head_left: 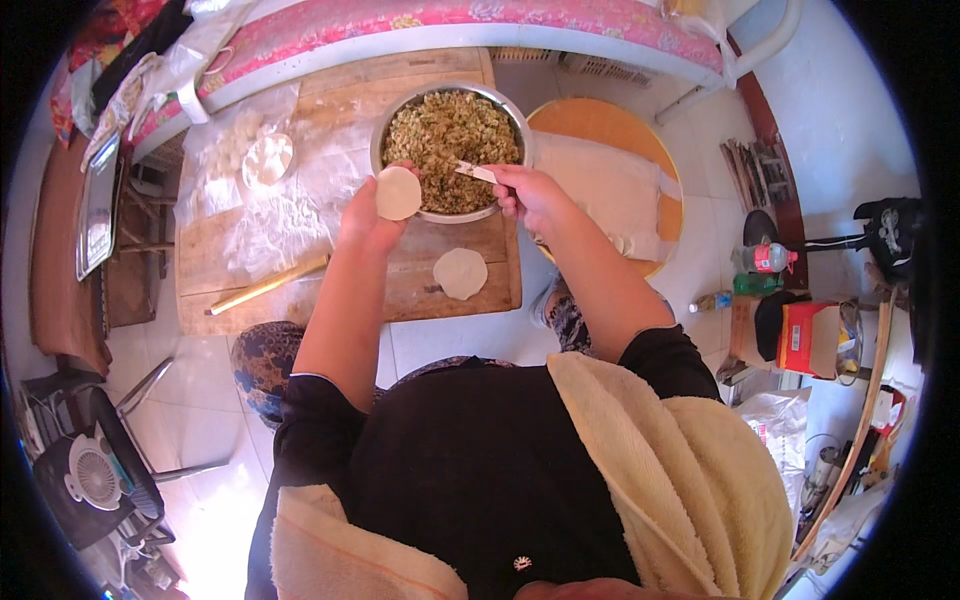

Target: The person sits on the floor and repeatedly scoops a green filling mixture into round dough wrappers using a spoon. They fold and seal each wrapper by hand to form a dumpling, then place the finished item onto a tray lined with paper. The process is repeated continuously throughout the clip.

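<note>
A round, pale dumpling wrapper [398,194] rests on the fingers of my left hand [368,225], beside the near left rim of a metal bowl [379,135]. Chopped brown-green filling [450,125] heaps inside that bowl. Between the closed fingers of my right hand [535,200] is a flat, whitish filling spatula [478,173]; its tip is over the filling and appears to carry a little of it. Another round wrapper [461,274] lies flat on the wooden board [420,300], nearer to me. To the left lies a rolling pin [268,286].
Floury plastic sheeting [285,220] covers the board's left part, with a small white bowl [268,160] and dough pieces on it. At right, a pale cloth [600,185] covers a round tray [668,170]; a few small pale pieces sit near its close edge. Bottles [768,259] stand farther right.
</note>
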Demonstrator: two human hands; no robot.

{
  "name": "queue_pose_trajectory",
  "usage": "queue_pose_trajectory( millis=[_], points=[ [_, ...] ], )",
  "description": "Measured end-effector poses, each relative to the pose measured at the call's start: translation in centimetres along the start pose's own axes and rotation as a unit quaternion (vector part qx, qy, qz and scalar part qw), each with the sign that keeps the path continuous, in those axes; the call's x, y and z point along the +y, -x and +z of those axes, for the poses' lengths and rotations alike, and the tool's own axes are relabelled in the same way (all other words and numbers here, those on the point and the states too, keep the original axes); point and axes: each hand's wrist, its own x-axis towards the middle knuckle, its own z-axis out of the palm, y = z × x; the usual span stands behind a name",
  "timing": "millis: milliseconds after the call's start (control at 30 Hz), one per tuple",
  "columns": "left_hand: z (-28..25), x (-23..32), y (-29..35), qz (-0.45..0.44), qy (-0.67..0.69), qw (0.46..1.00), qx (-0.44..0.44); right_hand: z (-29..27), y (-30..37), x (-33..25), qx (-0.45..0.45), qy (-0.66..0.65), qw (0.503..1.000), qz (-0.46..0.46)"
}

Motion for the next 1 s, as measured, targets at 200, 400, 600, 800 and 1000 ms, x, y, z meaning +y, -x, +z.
queue_pose_trajectory(
  millis=[200,400,600,800,1000],
  points=[
    [1.0,0.0,-0.8,0.041,0.002,0.999,0.029,-0.4,1.0,-0.3,-0.042,-0.029,0.999,-0.014],
    [0.3,-0.5,-2.8,0.022,0.081,0.996,-0.002,0.5,2.4,-0.8,-0.051,-0.021,0.998,-0.032],
    [2.4,-2.1,-1.8,0.060,0.048,0.995,0.058,2.4,4.4,-0.9,-0.090,0.062,0.989,-0.096],
    [3.4,-2.2,-1.7,0.004,0.126,0.992,0.005,3.7,4.9,2.1,0.064,0.489,0.736,-0.463],
    [2.3,-1.2,-2.9,-0.025,0.199,0.979,0.026,4.2,7.1,1.5,0.073,0.621,0.639,-0.447]
  ],
)
